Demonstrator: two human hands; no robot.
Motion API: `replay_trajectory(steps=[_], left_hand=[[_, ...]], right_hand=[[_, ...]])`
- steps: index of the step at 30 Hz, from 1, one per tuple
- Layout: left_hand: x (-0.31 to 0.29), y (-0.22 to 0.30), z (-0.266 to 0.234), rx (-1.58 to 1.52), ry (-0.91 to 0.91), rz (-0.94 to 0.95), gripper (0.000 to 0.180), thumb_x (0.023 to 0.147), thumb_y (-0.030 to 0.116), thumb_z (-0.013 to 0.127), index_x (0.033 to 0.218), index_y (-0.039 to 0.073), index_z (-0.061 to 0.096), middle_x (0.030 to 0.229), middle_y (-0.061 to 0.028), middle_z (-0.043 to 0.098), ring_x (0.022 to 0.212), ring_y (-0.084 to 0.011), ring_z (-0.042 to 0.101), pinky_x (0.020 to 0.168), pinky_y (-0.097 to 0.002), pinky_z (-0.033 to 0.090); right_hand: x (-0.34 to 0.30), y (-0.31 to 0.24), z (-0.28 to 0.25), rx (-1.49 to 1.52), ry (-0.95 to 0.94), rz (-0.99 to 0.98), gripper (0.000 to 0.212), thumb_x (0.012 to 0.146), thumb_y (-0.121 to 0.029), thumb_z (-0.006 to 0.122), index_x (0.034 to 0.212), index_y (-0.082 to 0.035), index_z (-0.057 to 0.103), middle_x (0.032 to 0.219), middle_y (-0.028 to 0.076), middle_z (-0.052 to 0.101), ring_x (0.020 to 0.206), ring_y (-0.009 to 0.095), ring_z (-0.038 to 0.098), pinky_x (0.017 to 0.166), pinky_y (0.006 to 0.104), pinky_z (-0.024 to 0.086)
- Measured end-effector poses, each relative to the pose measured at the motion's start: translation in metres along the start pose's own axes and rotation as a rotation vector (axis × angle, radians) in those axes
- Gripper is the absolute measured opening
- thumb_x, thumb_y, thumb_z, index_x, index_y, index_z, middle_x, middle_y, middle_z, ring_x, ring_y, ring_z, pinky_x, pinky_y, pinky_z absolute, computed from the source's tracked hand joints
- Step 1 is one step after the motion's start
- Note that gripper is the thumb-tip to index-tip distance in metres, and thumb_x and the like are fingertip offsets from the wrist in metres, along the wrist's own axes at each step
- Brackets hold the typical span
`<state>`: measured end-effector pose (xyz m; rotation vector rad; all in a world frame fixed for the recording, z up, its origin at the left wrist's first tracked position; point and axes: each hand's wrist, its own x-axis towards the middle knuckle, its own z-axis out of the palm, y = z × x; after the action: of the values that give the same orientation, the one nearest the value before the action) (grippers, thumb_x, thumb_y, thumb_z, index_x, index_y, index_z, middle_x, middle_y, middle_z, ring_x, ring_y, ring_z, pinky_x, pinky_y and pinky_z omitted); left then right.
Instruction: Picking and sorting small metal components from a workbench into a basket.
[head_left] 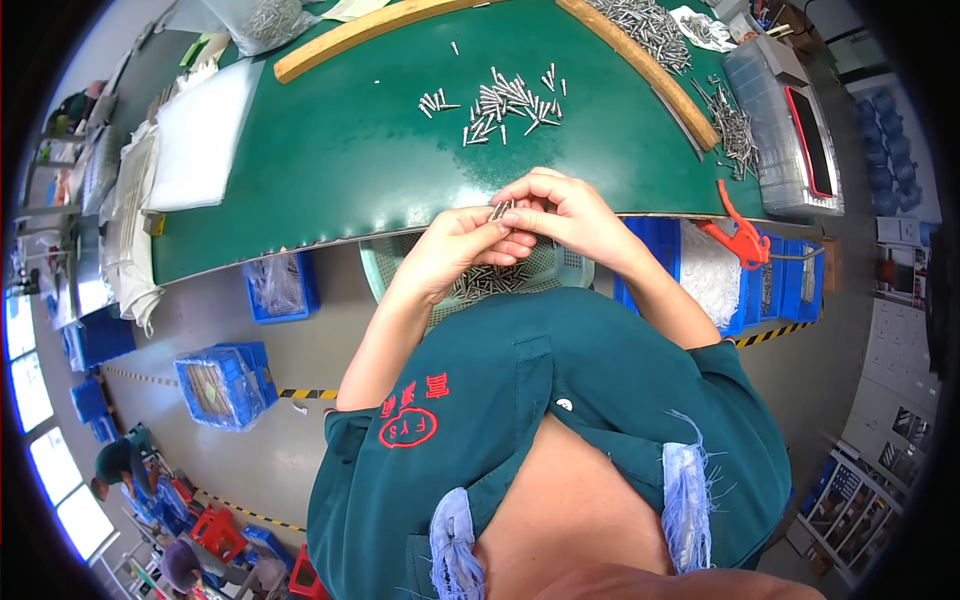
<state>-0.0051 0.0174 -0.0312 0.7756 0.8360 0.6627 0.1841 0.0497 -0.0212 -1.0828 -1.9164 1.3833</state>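
At the near edge of the green table (330, 190), my left hand (462, 243) and my right hand (565, 212) meet. A few small silvery metal pins (502, 210) lie between their fingers and thumbs, partly hidden. Both hands are closed on these pins. Just beyond them, a loose pile of similar pins (505, 100) is spread over the tabletop, with a smaller cluster (432, 102) to its left. Below my hands, under the table edge, a pale green basket (378, 262) holds many more metal pins (490, 283); my hands and shirt cover part of it.
Wooden strips (375, 35) border the work area, with heaped metal parts (645, 35) behind the right one. At right are a clear plastic box (765, 125), a red-framed phone (810, 140) and a red-handled tool (740, 240). White sheets (205, 140) lie left; blue bins (225, 385) stand below.
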Motion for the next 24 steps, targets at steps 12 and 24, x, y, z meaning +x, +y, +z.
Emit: replay_trajectory(steps=[12, 24], left_hand=[[-0.011, 0.015, 0.006, 0.144, -0.008, 0.066, 0.026, 0.090, 0.012, 0.051, 0.108, -0.006, 0.056, 0.096, -0.0117, 0.065, 0.086, -0.0144, 0.063, 0.076, -0.0249, 0.050], [-0.027, 0.015, -0.018, 0.161, 0.157, 0.204, 0.028, 0.090, 0.013, 0.051, 0.112, -0.004, 0.056, 0.097, -0.0117, 0.064, 0.085, -0.0144, 0.062, 0.077, -0.0254, 0.050]], right_hand=[[0.000, 0.010, 0.010, 1.039, -0.117, 0.426, 0.026, 0.090, -0.031, 0.055, 0.093, -0.005, 0.059, 0.077, 0.000, 0.058, 0.063, 0.007, 0.054, 0.057, 0.0205, 0.045], [-0.001, 0.027, 0.018, 1.778, -0.251, 0.618, 0.020, 0.092, -0.028, 0.052, 0.093, -0.009, 0.052, 0.079, -0.003, 0.051, 0.064, 0.002, 0.049, 0.051, 0.0149, 0.043]])
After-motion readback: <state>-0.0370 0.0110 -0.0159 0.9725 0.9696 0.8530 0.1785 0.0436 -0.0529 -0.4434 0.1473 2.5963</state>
